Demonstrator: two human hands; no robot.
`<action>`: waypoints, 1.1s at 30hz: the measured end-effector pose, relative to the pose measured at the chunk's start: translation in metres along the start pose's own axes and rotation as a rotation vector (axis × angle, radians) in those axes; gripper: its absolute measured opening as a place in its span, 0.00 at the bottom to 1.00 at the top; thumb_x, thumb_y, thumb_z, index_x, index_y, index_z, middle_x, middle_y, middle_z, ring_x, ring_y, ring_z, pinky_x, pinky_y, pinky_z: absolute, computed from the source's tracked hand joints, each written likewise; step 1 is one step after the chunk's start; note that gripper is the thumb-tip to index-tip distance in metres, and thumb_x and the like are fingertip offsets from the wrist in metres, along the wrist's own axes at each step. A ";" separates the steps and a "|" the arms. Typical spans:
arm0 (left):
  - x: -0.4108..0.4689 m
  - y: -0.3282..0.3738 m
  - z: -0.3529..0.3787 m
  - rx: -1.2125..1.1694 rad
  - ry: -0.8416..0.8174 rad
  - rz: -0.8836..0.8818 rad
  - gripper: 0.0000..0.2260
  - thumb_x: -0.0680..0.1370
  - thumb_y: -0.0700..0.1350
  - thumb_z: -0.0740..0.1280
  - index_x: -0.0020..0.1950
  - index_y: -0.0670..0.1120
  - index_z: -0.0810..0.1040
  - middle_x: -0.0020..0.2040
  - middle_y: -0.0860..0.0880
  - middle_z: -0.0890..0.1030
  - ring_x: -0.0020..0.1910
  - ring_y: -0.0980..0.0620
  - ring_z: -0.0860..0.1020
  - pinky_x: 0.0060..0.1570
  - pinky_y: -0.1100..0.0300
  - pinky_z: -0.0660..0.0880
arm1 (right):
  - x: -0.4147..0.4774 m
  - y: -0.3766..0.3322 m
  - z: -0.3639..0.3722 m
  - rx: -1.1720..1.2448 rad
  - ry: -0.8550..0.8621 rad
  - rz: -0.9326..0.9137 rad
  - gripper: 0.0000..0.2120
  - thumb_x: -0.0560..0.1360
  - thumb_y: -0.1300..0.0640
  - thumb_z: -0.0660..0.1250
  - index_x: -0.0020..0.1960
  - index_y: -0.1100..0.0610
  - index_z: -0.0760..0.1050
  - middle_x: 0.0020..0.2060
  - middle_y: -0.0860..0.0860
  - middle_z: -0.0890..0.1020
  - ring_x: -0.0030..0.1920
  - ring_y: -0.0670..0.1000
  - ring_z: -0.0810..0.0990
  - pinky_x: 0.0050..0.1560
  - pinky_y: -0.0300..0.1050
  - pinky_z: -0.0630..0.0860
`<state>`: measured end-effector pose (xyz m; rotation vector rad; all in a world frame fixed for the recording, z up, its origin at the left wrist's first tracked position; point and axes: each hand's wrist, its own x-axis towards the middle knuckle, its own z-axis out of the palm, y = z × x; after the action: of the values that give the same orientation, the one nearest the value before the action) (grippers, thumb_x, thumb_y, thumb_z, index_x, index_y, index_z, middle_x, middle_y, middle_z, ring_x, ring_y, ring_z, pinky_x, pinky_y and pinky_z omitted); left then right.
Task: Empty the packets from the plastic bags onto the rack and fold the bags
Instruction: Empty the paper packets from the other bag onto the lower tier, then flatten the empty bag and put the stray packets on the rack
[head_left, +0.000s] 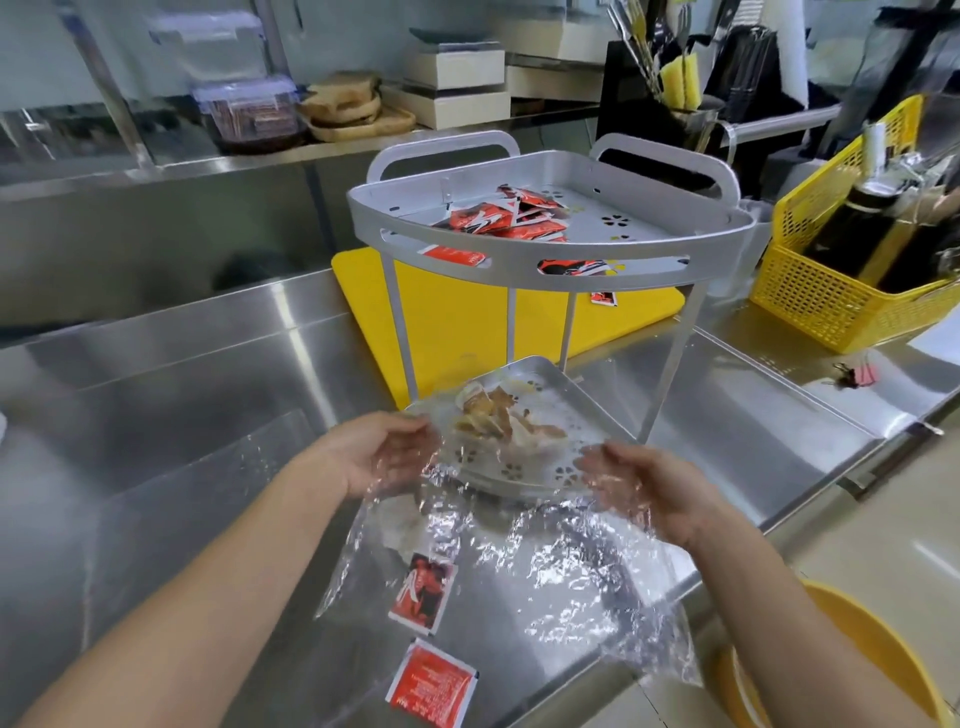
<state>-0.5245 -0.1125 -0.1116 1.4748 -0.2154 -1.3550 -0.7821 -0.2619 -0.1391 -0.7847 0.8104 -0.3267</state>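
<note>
Left hand: The left hand (379, 454) held the left top edge of the clear plastic bag (545, 566), with its fingers curled on it.
Right hand: The right hand (641, 488) held the right top edge, with its fingers bent round the plastic.
Bag: It hung spread out between both hands, over the near worktop (727, 415), just in front of the rack's low shelf.
Rack: The grey rack (550, 260) stood partly on a yellow board (457, 312).
Packets: Red packets (509, 218) lay on the top shelf. One loose packet (423, 592) showed through the bag, and a nearer packet (431, 686) lay on the worktop.
</note>
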 end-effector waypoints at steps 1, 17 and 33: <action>-0.002 0.009 0.001 -0.016 -0.004 0.054 0.05 0.76 0.39 0.64 0.42 0.41 0.77 0.32 0.46 0.84 0.29 0.53 0.82 0.30 0.61 0.79 | -0.002 -0.009 0.003 0.002 -0.011 -0.051 0.09 0.76 0.61 0.60 0.45 0.62 0.78 0.32 0.55 0.86 0.27 0.50 0.83 0.28 0.40 0.80; -0.058 -0.026 -0.070 0.105 -0.354 0.019 0.39 0.54 0.33 0.81 0.62 0.40 0.70 0.57 0.36 0.80 0.40 0.44 0.83 0.39 0.50 0.81 | -0.028 0.019 0.003 -0.193 -0.237 -0.123 0.33 0.49 0.45 0.82 0.49 0.62 0.81 0.35 0.59 0.83 0.30 0.54 0.82 0.29 0.42 0.78; -0.166 0.003 -0.149 0.002 0.199 0.624 0.34 0.67 0.34 0.67 0.66 0.62 0.66 0.62 0.52 0.77 0.27 0.57 0.79 0.20 0.67 0.72 | -0.024 0.001 0.174 -0.304 -0.299 -0.373 0.17 0.74 0.68 0.63 0.58 0.52 0.74 0.28 0.53 0.83 0.25 0.46 0.76 0.25 0.32 0.70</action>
<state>-0.4598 0.0892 -0.0409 1.3751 -0.5007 -0.7029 -0.6672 -0.1615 -0.0514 -1.2425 0.4325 -0.4102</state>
